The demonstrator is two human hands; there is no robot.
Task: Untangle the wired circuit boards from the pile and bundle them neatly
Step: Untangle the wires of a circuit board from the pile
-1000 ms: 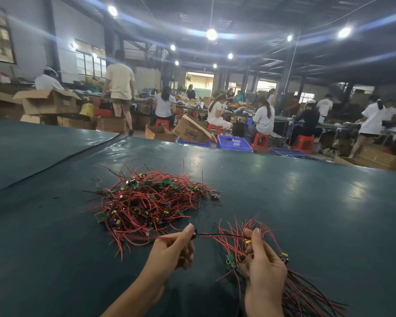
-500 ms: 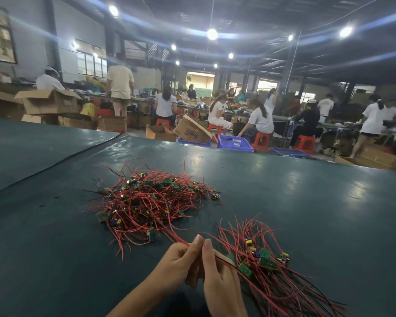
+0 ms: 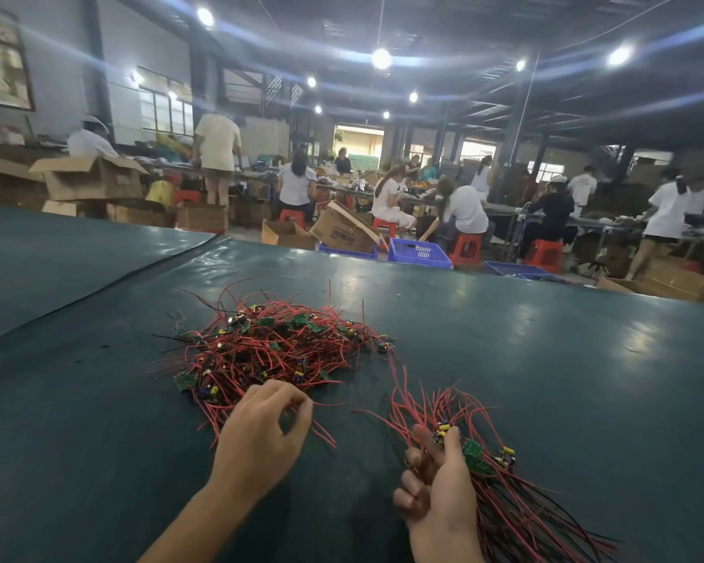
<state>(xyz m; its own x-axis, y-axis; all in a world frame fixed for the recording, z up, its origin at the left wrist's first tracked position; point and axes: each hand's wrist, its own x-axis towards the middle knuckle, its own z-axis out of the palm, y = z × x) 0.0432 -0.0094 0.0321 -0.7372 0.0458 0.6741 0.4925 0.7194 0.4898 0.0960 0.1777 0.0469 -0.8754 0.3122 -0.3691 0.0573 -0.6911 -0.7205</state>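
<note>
We judge the job well short of half done: the tangled pile of wired circuit boards, lying just beyond our left fingertips, looks clearly larger than the bundle we have gathered. Our left hand sits at the pile's near edge with fingers bent down among loose red leads; we cannot tell whether they have closed on one. Our right hand has its fingers curled round the bundle, thumb upright against a small green board. From that grip the wires fan out both ways, roughly aligned but not tied. The leads are thin, springy, red and black insulated strands; the boards are small, flat and rigid, carrying yellow and blue parts. All rests on a smooth, slightly glossy dark green table cover.
</note>
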